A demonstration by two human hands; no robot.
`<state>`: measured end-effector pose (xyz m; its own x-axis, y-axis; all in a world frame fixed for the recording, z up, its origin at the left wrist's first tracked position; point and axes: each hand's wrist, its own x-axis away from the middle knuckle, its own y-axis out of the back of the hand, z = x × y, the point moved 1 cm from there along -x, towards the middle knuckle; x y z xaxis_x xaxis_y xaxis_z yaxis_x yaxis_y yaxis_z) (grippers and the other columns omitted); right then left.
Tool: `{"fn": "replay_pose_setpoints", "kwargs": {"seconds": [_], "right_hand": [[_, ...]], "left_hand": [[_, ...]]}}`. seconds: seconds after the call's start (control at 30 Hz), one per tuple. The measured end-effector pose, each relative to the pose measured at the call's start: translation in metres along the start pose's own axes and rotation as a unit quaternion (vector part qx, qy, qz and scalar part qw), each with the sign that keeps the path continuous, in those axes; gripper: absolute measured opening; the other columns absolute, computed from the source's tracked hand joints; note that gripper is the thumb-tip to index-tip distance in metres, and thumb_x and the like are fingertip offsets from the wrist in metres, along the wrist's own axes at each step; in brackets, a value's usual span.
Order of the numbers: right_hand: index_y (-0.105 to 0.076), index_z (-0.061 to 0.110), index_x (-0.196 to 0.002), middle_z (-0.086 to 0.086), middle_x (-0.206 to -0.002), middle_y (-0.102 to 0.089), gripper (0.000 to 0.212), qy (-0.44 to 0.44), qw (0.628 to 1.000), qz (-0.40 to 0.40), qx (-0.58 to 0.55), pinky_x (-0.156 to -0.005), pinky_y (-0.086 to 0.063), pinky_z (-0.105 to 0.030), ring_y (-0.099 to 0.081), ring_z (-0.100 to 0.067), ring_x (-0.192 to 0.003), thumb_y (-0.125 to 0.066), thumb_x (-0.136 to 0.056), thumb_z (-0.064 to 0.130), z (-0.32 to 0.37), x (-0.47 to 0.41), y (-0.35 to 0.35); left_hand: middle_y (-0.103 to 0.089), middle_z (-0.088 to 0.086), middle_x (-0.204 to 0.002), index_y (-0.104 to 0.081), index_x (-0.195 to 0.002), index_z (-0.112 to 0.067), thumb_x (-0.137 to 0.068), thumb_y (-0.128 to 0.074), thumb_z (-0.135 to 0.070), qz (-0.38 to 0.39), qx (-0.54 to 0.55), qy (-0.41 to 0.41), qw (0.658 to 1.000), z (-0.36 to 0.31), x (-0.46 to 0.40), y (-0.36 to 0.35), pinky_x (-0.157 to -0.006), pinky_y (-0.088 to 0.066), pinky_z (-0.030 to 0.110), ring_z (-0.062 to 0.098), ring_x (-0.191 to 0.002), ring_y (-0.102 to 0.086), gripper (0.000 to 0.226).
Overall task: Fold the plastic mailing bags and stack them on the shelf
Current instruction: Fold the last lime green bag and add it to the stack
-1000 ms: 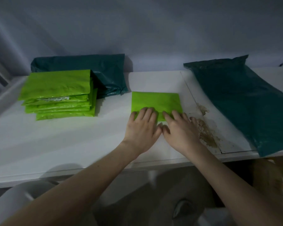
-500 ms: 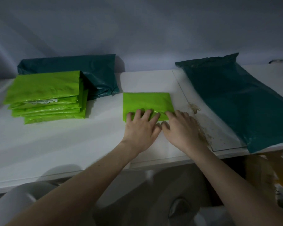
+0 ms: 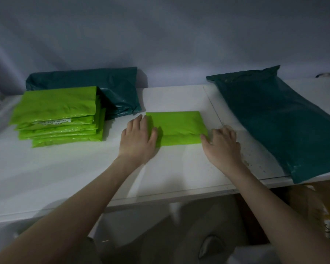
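Observation:
A folded bright green mailing bag [image 3: 177,127] lies flat in the middle of the white shelf [image 3: 65,168]. My left hand [image 3: 138,139] lies flat over the bag's left end, fingers straight, thumb on the green plastic. At the bag's right end rests my right hand [image 3: 224,143], its thumb tip touching the bag's lower right corner and its fingers loosely bent on the shelf. A stack of several folded green bags [image 3: 59,117] sits at the left of the shelf.
A dark teal bag [image 3: 111,86] lies behind the green stack against the wall. A larger dark teal bag [image 3: 278,119] covers the shelf's right side and overhangs its front edge. Brownish stains [image 3: 250,159] mark the shelf near my right wrist.
Both hands were side by side on the bag's near edge. They have slid apart to the bag's left and right ends. The bag shows a fold line along its near part.

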<state>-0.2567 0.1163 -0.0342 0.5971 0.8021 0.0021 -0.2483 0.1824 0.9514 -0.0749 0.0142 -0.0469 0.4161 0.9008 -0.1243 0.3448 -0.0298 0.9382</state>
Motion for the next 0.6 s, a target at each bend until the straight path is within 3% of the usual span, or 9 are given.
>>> {"fn": "replay_pose_setpoints", "kwargs": {"seconds": [0.07,0.17,0.3,0.43,0.5,0.6], "right_hand": [[-0.058,0.002,-0.11,-0.017,-0.128,-0.046,0.047,-0.009,1.0,0.014,-0.01,-0.094,-0.033,-0.044,-0.032,-0.031,-0.125,-0.035,-0.096,0.041,-0.001,-0.003,-0.002],[-0.061,0.002,-0.105,-0.017,-0.125,-0.048,0.047,-0.003,1.0,0.006,-0.027,-0.094,-0.034,-0.044,-0.034,-0.033,-0.123,-0.037,-0.095,0.041,0.003,-0.003,-0.004],[-0.059,0.003,-0.098,-0.019,-0.109,-0.057,0.038,0.016,0.996,-0.045,-0.076,-0.083,-0.041,-0.041,-0.051,-0.035,-0.106,-0.045,-0.092,0.038,0.013,-0.004,-0.004],[-0.055,0.007,-0.096,-0.017,-0.092,-0.065,0.023,-0.001,0.963,-0.077,-0.257,-0.068,-0.042,-0.034,-0.061,-0.032,-0.087,-0.054,-0.09,0.028,0.023,-0.009,0.0],[-0.05,0.013,-0.09,-0.014,-0.085,-0.066,0.013,-0.007,0.938,-0.087,-0.335,-0.071,-0.05,-0.04,-0.065,-0.032,-0.083,-0.059,-0.086,0.021,0.032,-0.011,0.002],[-0.041,0.018,-0.093,-0.008,-0.082,-0.064,0.022,0.004,0.912,-0.105,-0.396,-0.072,-0.051,-0.044,-0.066,-0.032,-0.081,-0.06,-0.083,0.012,0.05,-0.007,0.009]], "left_hand": [[-0.027,0.01,-0.151,-0.031,-0.143,-0.009,-0.098,-0.029,-0.04,0.024,0.024,0.029,0.999,0.009,0.0,-0.001,-0.109,-0.023,0.041,0.028,-0.137,-0.023,0.055],[-0.028,0.007,-0.151,-0.044,-0.136,-0.012,-0.094,-0.019,-0.047,0.05,0.024,0.007,0.998,0.016,0.0,-0.003,-0.11,-0.022,0.041,0.027,-0.138,-0.02,0.06],[-0.046,0.009,-0.14,-0.058,-0.125,-0.009,-0.097,-0.043,-0.033,0.017,0.167,0.044,0.985,0.017,-0.006,0.0,-0.106,-0.027,0.031,0.027,-0.13,-0.034,0.041],[-0.067,0.007,-0.11,-0.057,-0.122,-0.02,-0.092,-0.054,-0.022,-0.016,0.352,0.066,0.934,0.015,-0.007,0.013,-0.089,-0.044,0.028,0.021,-0.101,-0.06,0.03],[-0.069,0.004,-0.098,-0.052,-0.122,-0.026,-0.088,-0.056,-0.021,-0.032,0.416,0.066,0.906,0.013,-0.007,0.022,-0.087,-0.051,0.037,0.024,-0.089,-0.065,0.034],[-0.064,-0.005,-0.093,-0.05,-0.123,-0.024,-0.088,-0.058,-0.016,-0.089,0.452,0.064,0.885,0.014,-0.007,0.036,-0.082,-0.051,0.04,0.022,-0.081,-0.062,0.037]]}}
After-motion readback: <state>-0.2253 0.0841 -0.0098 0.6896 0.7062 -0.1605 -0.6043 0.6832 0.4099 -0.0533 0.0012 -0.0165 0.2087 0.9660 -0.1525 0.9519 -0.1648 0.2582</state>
